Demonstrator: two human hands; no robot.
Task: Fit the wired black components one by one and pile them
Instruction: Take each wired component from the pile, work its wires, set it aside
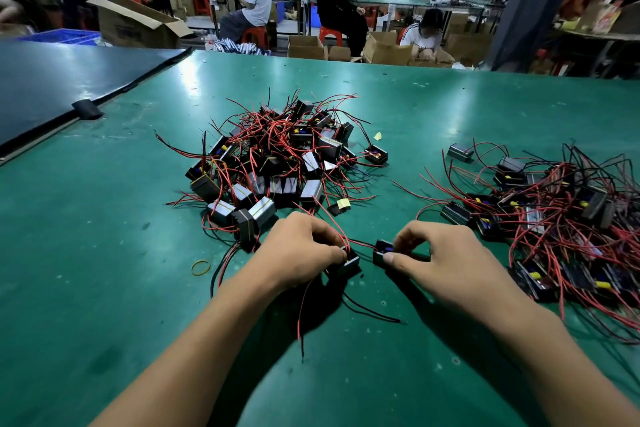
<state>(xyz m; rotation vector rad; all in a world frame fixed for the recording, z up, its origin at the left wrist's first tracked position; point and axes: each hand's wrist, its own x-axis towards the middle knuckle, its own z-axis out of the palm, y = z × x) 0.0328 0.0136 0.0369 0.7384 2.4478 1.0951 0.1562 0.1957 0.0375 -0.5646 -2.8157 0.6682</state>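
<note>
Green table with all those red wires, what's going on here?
A person is working at the green table. The left hand grips one black component and the right hand pinches a second component, the two close together. A centre pile lies straight ahead, a right pile alongside.

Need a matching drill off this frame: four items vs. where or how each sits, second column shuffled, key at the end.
Things
1. yellow rubber band
2. left hand
3. centre pile
4. right pile

Places or states
A. tangled heap just beyond the left hand
B. lies alone on the green mat, left of the left hand
C. heap to the right of the right hand
D. pinches a black component trailing a red wire

Pairs: 1-B, 2-D, 3-A, 4-C
</note>
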